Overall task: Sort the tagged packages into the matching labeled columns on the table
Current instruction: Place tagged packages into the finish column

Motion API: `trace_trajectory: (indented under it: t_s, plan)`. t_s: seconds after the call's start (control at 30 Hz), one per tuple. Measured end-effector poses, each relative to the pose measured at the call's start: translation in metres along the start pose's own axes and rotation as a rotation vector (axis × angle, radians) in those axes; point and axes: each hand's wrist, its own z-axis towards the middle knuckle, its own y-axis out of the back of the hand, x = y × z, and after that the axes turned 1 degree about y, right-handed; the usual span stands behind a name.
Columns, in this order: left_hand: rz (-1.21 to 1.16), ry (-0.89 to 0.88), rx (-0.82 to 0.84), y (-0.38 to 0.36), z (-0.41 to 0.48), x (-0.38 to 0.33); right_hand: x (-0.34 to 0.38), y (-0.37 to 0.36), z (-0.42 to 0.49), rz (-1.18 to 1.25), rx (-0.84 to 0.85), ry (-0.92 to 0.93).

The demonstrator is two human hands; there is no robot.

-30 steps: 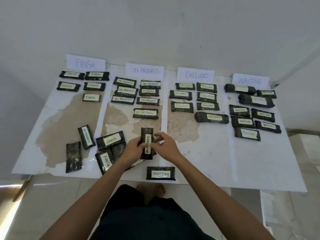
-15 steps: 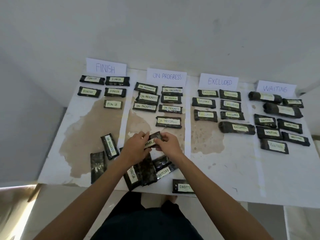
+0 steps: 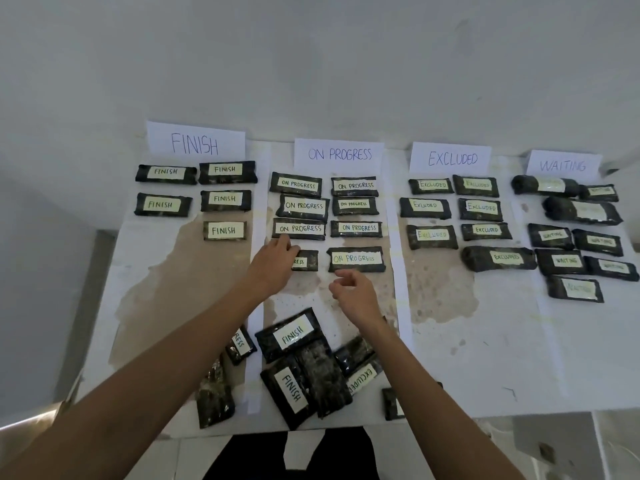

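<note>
Paper signs head four columns on the table (image 3: 485, 358): FINISH (image 3: 195, 143), ON PROGRESS (image 3: 339, 154), EXCLUDED (image 3: 452, 158) and WAITING (image 3: 562, 165). Dark tagged packages lie in rows under each. My left hand (image 3: 273, 261) grips the left end of an ON PROGRESS package (image 3: 306, 260) in the fourth row of that column, beside another ON PROGRESS package (image 3: 356, 259). My right hand (image 3: 353, 294) hovers just below that row, fingers loosely curled and holding nothing. Unsorted packages lie near the front edge, among them two tagged FINISH (image 3: 294, 336) (image 3: 294, 393) and one tagged EXCLUDED (image 3: 363, 375).
A package with its tag hidden (image 3: 214, 396) lies at the front left beside one partly under my left arm (image 3: 240, 344). Another sits at the front edge under my right arm (image 3: 393, 403). A brown stain (image 3: 166, 296) spreads across the paper. A white wall rises behind the table.
The ON PROGRESS package went from both hands above the pile up into the ON PROGRESS column. My right hand has let go of it and drawn back. The view moved closer.
</note>
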Motion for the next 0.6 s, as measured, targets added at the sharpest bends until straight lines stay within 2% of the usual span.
trace_trajectory:
  t_s: [0.27, 0.37, 0.47, 0.6]
  plan:
    - [0.014, -0.039, -0.011, -0.016, 0.007, 0.008, -0.013, -0.013, 0.003, -0.064, 0.028, 0.022]
    - [-0.015, -0.037, -0.025, -0.015, 0.003, 0.008, -0.015, -0.013, -0.001, -0.171, 0.066, 0.070]
    - [-0.083, -0.019, -0.055, -0.013, -0.009, 0.002, -0.017, -0.012, -0.009, -0.438, 0.173, 0.200]
    - [-0.191, 0.024, -0.076, -0.017, -0.044, -0.013, -0.022, -0.020, -0.017, -0.971, 0.345, 0.522]
